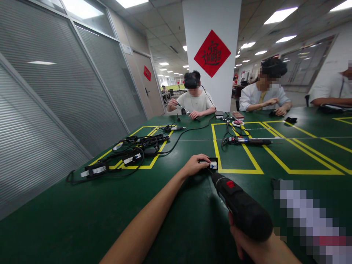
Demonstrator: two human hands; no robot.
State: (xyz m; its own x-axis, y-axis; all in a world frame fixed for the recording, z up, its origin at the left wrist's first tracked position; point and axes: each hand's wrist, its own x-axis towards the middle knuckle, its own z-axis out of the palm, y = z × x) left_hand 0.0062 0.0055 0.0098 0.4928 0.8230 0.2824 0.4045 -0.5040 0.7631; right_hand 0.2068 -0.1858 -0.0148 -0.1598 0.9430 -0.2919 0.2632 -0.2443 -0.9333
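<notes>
My left hand [194, 165] is closed on a small black case [215, 160] at the middle of the green table, its fingers lying over the top. A white and blue piece [212, 165] shows inside the case's right end, while the rest is covered by my fingers. In my right hand [249, 244] is a black power drill [240, 205] with a red switch on top, held by its grip. The drill's front end points away from me and down at the case's near edge. Whether the bit touches anything there is too small to tell.
Black adapters and tangled cables [137, 154] lie to the left. Beyond my hands is a corded pen-shaped tool [249, 141]. Yellow tape outlines [239, 171] mark the green table [82, 216]. A blurred-out long object [308, 216] lies at right. Co-workers sit across the table.
</notes>
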